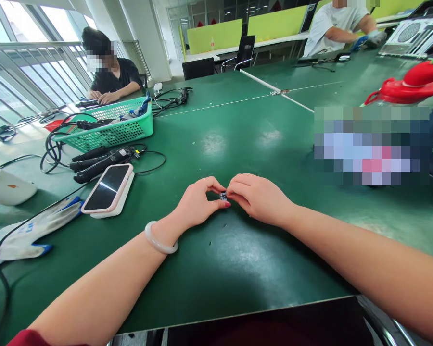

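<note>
Both hands meet over the middle of the green table (pixel 187 269). Between the thumb and fingers of my left hand (pixel 198 202) is a small dark and silvery piece (pixel 222 195), too small for me to name its kind. My right hand (pixel 258 197) has its fingertips pinched together at the right side of that same piece. Its fingers partly cover the piece. A pale bangle (pixel 160 240) circles my left wrist.
Left of my hands lie a phone on a white box (pixel 108 192), black corded devices (pixel 104 161) and a work glove (pixel 39 228). A green basket (pixel 111 129) stands behind them. A red-lidded bottle (pixel 400 91) is at right. Two people sit across the tables.
</note>
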Motion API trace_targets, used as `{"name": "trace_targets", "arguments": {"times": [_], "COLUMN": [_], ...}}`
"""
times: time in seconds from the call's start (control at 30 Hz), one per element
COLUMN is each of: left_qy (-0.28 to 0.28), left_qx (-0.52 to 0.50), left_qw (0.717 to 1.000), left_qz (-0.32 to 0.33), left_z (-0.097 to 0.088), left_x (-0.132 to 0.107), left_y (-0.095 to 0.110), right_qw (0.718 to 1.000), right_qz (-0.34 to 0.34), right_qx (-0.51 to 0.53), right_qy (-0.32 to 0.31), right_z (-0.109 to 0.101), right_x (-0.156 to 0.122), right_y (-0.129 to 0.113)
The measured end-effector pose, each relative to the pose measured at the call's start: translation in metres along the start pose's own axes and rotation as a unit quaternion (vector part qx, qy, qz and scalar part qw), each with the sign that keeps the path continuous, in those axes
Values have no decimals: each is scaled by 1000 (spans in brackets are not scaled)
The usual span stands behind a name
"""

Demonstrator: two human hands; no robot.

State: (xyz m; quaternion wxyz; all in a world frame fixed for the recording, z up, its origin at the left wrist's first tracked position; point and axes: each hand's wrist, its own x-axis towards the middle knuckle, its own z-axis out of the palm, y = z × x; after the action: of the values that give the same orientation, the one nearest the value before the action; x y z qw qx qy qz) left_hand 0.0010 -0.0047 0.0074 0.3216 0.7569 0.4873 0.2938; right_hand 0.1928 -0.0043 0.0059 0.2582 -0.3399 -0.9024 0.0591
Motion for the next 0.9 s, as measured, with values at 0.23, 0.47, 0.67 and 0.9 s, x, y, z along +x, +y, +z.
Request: {"name": "trace_targets", "arguments": {"times": [0.23,0.47,0.67,0.9], "left_qy": [8,2,-7,-17], "left_qx": [42,56,59,51], "left_qw": [999,998,998,998], "left_qz": [-3,-12,-17,-19], "left_z": [-2,-2,-2,-2], "left_x": [0,1,5,4], "left_y": [-1,-1,-2,-4], "right_qw": [986,929,926,929], "right_qz": [97,151,114,97], "right_qx": [42,134,161,129], "right_qy": [-126,-310,-321,-332], "right_z": [-19,-42,-42,-41], "right_x": [-1,-4,-2,-4], "right_y": [18,40,38,38]}}
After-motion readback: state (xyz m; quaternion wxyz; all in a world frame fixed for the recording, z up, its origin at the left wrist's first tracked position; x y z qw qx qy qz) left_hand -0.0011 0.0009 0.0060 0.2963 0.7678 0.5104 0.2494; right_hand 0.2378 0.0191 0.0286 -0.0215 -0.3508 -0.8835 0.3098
